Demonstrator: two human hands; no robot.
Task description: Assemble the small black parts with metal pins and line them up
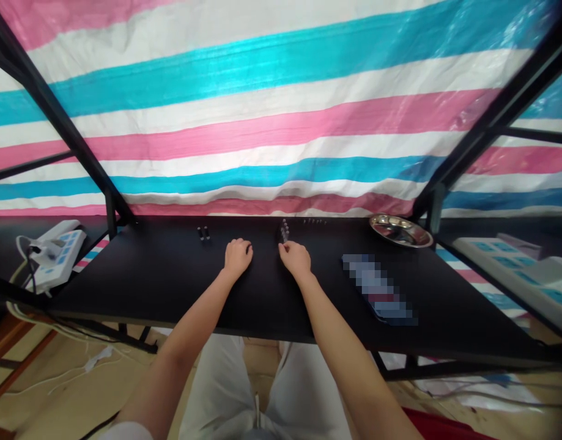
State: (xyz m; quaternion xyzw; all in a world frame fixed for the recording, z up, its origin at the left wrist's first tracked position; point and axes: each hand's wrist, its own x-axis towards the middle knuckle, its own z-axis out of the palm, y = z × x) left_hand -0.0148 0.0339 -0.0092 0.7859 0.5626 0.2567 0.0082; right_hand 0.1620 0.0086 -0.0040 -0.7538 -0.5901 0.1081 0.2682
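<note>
My right hand is closed, thumb and fingers at the near end of a small dark holder with a row of silvery pieces. The holder's exact kind is too small to tell. To its left, my left hand rests on the black table with fingers curled in. A dark spot shows between its thumb and forefinger; whether it is an object or a gap I cannot make out. Two short black pieces with silvery ends stand to the left of that hand. Several tiny silvery bits lie in a row by the back edge.
A round shiny metal dish sits at the back right. Nearer me on the right lies a blurred-out flat phone-like object. Power strips are at the far left and far right. Black frame posts flank the table, with striped sheeting behind.
</note>
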